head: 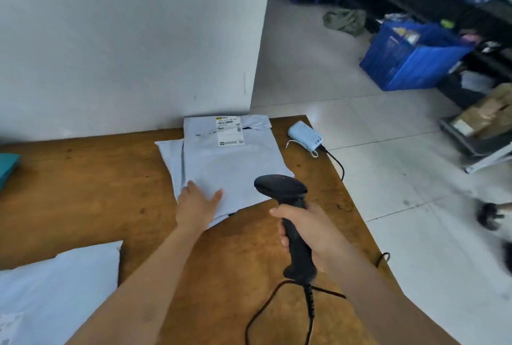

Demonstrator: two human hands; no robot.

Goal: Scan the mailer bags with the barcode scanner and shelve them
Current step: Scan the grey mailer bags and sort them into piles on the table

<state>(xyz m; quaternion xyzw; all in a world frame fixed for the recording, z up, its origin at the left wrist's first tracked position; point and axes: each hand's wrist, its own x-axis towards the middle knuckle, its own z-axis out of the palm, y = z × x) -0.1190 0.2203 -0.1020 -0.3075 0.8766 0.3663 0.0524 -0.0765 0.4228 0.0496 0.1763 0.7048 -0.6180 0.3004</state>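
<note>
One mailer bag lies near-left on the table. The left hand presses flat, fingers straight, on a centre stack of two — three bags, seemingly none shelved. The right hand grips the single barcode scanner, aimed toward the top label — scanning looks underway.

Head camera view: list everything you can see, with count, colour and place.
stacked mailer bags: at least two, pale grey, table's far edge
shipping label: one, white, top bag's far end
separate mailer bag: one, white, near left
small device: one, white, table's far right corner, cabled
barcode scanner: one, black, over the stack's right edge
table: one, brown wood
crate: one, blue, on the floor at right
left hand: flat on the stack's near edge
right hand: grips the scanner's handle
</note>
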